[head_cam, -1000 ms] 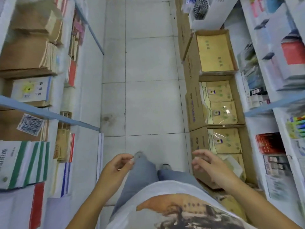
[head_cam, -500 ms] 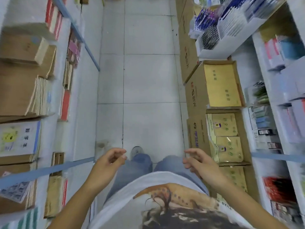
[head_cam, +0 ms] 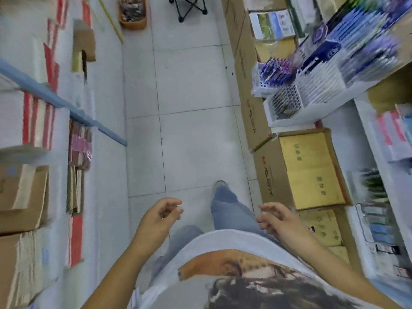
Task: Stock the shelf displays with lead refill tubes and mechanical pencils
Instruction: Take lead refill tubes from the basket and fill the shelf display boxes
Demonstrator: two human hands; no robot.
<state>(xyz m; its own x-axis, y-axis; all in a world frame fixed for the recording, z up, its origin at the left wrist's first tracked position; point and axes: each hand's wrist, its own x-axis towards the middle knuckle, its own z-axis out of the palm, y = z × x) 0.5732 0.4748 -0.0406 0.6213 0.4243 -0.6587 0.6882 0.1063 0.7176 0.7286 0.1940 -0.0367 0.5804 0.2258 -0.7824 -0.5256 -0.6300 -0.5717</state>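
A single head-worn camera looks forward and steeply down at the aisle floor (wide-angle, so straight lines bow outward), with the person's own shirt close beneath it.

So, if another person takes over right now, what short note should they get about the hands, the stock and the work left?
Left hand: loosely curled, holds nothing.
Right hand: the same, empty, beside the open cardboard box on the floor at the right.
Stock: the white display trays on the right shelf, ahead of the hands, hold rows of pens or pencils. They are too blurred to tell lead tubes from pencils.
Done: cannot be judged from this view, and no stock is in hand.
Left: fetch refill tubes and pencils, then fill the trays.
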